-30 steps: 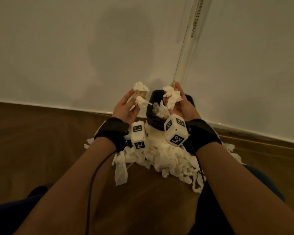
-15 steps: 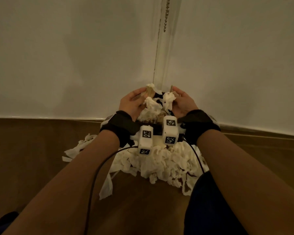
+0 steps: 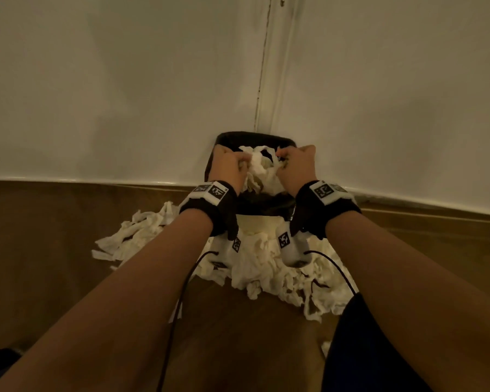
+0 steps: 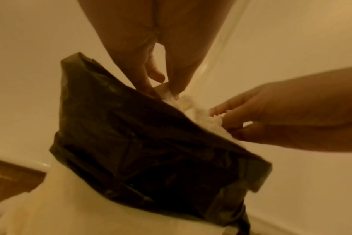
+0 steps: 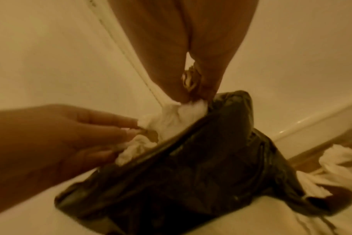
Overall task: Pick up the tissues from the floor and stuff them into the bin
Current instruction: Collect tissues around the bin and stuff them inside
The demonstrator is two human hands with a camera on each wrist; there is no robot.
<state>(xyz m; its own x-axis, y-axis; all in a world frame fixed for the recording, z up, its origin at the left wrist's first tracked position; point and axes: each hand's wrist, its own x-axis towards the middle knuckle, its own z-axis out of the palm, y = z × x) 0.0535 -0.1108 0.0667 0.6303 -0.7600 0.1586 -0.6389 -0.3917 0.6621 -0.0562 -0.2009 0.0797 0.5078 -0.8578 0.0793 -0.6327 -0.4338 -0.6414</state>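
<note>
A bin with a black liner (image 3: 252, 136) stands in the wall corner, packed with white tissues (image 3: 262, 169). Both hands are knuckles-up over its mouth. My left hand (image 3: 239, 165) pinches a tissue strip (image 4: 162, 89) at the liner (image 4: 151, 151) edge, its fingers on the wad. My right hand (image 3: 285, 164) pinches a tissue bunch (image 5: 183, 111) just above the liner (image 5: 191, 174). In the left wrist view the right hand (image 4: 227, 122) touches the wad from the right. In the right wrist view the left hand (image 5: 129, 135) presses it from the left.
A large heap of loose tissues (image 3: 266, 267) lies on the wooden floor (image 3: 54, 250) in front of the bin and spreads left and right. More tissues (image 5: 342, 159) lie beside the bin. White walls (image 3: 125, 94) close in behind it. Wrist cables trail over the heap.
Both hands held tissue wads palms-up above the bin. They have turned knuckles-up and gone down into the bin mouth with the tissues. The view has shifted forward.
</note>
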